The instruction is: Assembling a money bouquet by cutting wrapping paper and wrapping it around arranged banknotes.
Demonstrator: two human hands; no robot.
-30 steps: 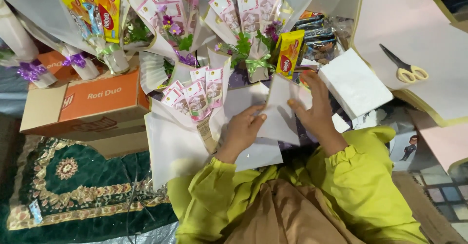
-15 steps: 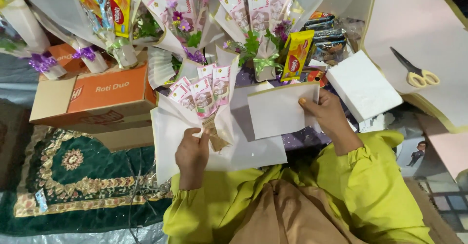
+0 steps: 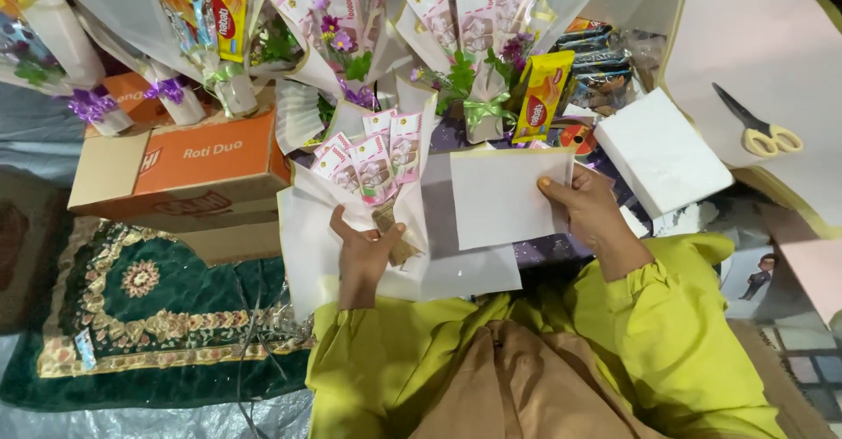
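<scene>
An orange-and-tan rectangular cardboard box (image 3: 189, 171) lay at the left beside the green carpet. Yellow-and-red snack packets (image 3: 230, 0) stood in the bouquets above it; another yellow packet (image 3: 539, 97) leaned at centre-right, with dark wrapped bars (image 3: 605, 57) just behind.

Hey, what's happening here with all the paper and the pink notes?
A person in yellow-green sleeves is putting together a bouquet. The left hand grips the stem of a fan of pink banknotes lying on white wrapping paper. The right hand holds up a separate white sheet by its edge. Finished bouquets stand behind, and scissors lie at the right.
</scene>
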